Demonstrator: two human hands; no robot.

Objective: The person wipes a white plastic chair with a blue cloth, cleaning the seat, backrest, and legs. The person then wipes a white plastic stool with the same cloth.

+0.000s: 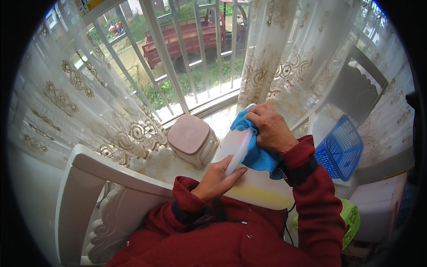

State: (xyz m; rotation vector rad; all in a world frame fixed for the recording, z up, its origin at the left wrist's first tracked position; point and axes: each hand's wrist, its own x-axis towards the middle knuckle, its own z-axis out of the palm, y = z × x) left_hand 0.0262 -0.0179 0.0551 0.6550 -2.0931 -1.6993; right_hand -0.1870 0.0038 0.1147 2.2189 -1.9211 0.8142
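Note:
A translucent white plastic jug (263, 195) with yellow liquid inside lies tilted before my body. My left hand (218, 177) is closed around the lower end of its pale curved handle (241, 152). Bunched over the jug's upper end is a blue cloth (262, 157), which my right hand (270, 128) grips near the top of the handle. Part of the cloth hangs down past the handle, below my right wrist. The jug's mouth is mostly hidden by the cloth and my fingers.
A pink-topped plastic stool (189, 134) stands ahead to the left, by the barred window (196, 63) with sheer curtains (267, 66). Close on the left is a white chair back (123, 170). A blue plastic basket (340, 150) rests on a chair at the right, near a pale box (377, 207).

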